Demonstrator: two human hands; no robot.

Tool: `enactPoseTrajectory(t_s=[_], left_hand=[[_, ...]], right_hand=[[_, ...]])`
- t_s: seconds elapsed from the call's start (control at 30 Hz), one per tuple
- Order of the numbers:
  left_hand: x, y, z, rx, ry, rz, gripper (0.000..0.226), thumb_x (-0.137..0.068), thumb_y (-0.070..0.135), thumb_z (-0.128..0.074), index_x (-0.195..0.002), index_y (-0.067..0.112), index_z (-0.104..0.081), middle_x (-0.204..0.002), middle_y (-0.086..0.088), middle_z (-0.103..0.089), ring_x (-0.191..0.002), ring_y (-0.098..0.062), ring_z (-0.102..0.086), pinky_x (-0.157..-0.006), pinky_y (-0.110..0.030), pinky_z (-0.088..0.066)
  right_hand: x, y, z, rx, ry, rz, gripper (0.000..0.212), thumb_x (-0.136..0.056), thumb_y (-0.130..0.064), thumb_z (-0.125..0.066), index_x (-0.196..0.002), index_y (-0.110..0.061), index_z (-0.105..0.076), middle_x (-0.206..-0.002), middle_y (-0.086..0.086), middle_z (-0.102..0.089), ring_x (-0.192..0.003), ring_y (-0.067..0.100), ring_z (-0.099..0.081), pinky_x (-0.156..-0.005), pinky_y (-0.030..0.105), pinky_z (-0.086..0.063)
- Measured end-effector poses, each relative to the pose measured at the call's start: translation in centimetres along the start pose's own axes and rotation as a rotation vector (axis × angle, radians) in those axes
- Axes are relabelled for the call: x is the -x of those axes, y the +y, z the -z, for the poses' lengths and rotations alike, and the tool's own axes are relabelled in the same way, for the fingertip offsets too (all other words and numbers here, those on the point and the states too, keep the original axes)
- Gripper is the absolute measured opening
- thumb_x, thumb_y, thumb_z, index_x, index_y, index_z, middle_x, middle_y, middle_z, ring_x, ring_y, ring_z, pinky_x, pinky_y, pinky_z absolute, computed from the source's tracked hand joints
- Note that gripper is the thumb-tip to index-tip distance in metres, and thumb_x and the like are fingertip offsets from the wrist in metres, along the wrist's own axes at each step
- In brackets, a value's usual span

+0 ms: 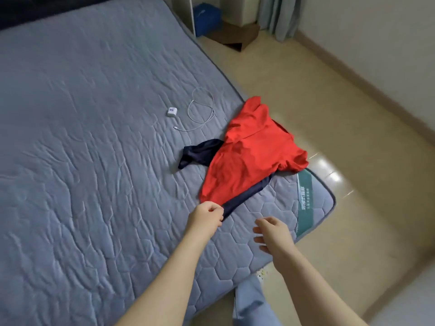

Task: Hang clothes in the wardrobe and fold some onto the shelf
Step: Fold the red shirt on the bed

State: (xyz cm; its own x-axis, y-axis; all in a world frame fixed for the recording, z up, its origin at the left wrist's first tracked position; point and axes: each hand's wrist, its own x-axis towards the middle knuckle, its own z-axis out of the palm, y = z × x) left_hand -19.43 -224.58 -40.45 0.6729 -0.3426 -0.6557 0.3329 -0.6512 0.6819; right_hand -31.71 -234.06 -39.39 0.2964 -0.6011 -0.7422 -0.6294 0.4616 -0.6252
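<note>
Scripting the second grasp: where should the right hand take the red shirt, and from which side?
Probably the red shirt edge facing it, from the near side. It lies spread over a navy garment; the left hand pinches the near corner; the right hand hovers open alongside.

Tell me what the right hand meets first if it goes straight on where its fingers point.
Probably the hem of the navy garment, pinched by the left hand. The right hand is open above the mattress; height unclear.
</note>
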Motion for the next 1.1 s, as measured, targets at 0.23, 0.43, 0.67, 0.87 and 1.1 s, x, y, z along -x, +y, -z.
enactPoseTrajectory(t_s=[0.23, 0.43, 0.67, 0.87, 1.1], left_hand=[[-7.0, -1.6, -7.9, 0.137, 0.08, 0.228, 0.022, -0.085, 0.013, -0.049, -0.067, 0.022, -0.057, -0.063, 0.006, -0.062, -0.059, -0.012, -0.059, -0.059, -0.022, -0.044], [-15.3, -5.6, -10.9, -0.086, 0.138, 0.231, 0.015, -0.084, 0.014, -0.048, -0.085, 0.024, -0.059, -0.088, -0.001, -0.067, -0.086, -0.023, -0.065, -0.071, -0.029, -0.047], [-22.6, -10.2, -12.7, -0.772, 0.169, -0.156, 0.045, -0.091, 0.029, -0.053, -0.134, 0.02, -0.042, -0.136, 0.002, -0.043, -0.121, -0.023, -0.043, -0.093, -0.034, -0.036], [-26.3, -11.8, -14.8, -0.974, 0.273, -0.102, 0.035, -0.091, 0.016, -0.048, -0.126, 0.02, -0.048, -0.126, -0.001, -0.051, -0.116, -0.025, -0.047, -0.084, -0.037, -0.038], [-24.2, -12.1, -12.0, -0.583, 0.26, -0.146, 0.022, -0.088, 0.006, -0.052, -0.103, 0.014, -0.066, -0.104, -0.009, -0.062, -0.098, -0.03, -0.055, -0.077, -0.036, -0.041]], right_hand=[[-12.0, -1.0, 1.2, 0.216, -0.115, -0.053, 0.015, -0.091, -0.013, -0.048, -0.076, -0.01, -0.051, -0.074, 0.005, -0.054, -0.062, 0.02, -0.049, -0.062, 0.029, -0.037], [-21.5, 2.1, -0.4, 0.303, -0.17, -0.086, 0.014, -0.088, -0.012, -0.047, -0.075, -0.012, -0.052, -0.068, 0.002, -0.053, -0.061, 0.018, -0.05, -0.059, 0.028, -0.038], [-28.9, 5.7, -1.4, 0.415, -0.18, -0.101, 0.016, -0.087, -0.014, -0.046, -0.071, -0.016, -0.05, -0.076, 0.004, -0.056, -0.077, 0.024, -0.053, -0.071, 0.033, -0.042], [-31.4, 7.2, -1.0, 0.461, -0.194, -0.11, 0.01, -0.088, -0.018, -0.047, -0.081, -0.017, -0.055, -0.08, 0.002, -0.06, -0.085, 0.026, -0.058, -0.076, 0.034, -0.045], [-29.5, 7.2, -2.8, 0.342, -0.201, -0.168, 0.013, -0.093, -0.022, -0.048, -0.089, -0.013, -0.056, -0.079, 0.002, -0.059, -0.064, 0.017, -0.055, -0.06, 0.028, -0.043]])
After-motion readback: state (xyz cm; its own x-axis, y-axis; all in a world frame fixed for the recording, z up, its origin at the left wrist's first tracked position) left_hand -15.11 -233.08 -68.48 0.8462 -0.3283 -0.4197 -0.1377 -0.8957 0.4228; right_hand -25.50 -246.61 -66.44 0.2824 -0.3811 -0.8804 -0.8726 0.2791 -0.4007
